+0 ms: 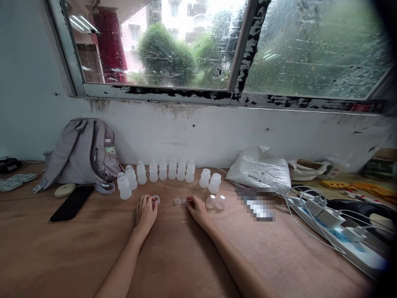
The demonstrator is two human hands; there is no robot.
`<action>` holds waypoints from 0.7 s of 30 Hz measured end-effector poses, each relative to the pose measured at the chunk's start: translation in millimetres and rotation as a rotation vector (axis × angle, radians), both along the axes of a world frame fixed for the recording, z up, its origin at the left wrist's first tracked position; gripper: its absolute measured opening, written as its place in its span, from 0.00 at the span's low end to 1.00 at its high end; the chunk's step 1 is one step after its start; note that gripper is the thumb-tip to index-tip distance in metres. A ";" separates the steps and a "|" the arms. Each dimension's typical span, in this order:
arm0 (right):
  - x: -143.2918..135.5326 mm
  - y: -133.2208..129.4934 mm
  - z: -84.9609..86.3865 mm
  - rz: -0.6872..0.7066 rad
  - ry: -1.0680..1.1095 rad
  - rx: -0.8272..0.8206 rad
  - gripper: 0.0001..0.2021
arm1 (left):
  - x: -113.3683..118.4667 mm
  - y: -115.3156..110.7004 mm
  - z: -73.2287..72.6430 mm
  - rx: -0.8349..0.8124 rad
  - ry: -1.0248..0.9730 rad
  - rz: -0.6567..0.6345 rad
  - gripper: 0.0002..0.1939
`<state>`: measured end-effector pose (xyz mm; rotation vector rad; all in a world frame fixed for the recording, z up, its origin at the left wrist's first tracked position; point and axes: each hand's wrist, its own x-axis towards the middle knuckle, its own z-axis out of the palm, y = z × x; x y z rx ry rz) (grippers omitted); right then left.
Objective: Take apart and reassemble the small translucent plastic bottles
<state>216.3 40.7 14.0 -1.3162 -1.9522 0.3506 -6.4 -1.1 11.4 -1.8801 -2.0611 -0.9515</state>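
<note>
My left hand [147, 213] rests on the table with its fingers curled around a whitish plastic ring [157, 199]; part of the ring is hidden. With my right hand [199, 211], fingertips together, I grip a small clear plastic piece [184, 202]. A similar clear piece with a thin stem [177, 201] lies just left of it. Beyond my hands stand several frosted small bottles with clear tops [163, 170] in a curved row. Two frosted bottles without such tops [214, 183] stand farther right. Two clear domed caps [220, 202] lie right of my right hand.
A grey backpack [82, 153] leans on the wall at left, with a black phone [72, 203] and a cream round object [65, 190] before it. At right are a silvery plastic package [260, 167], a blurred-out item [257, 203] and a power strip [335, 234] with loose white cables.
</note>
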 end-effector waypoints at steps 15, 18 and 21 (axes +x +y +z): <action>0.8 1.9 -1.0 -0.004 0.022 0.036 0.06 | 2.4 -0.9 4.4 0.034 0.009 0.021 0.08; 0.5 -0.3 0.4 0.000 0.039 0.051 0.07 | 4.9 -1.8 6.7 0.077 0.010 -0.002 0.11; -1.7 -4.3 1.3 0.008 0.058 0.074 0.08 | 6.5 -2.1 8.3 0.112 0.013 -0.047 0.12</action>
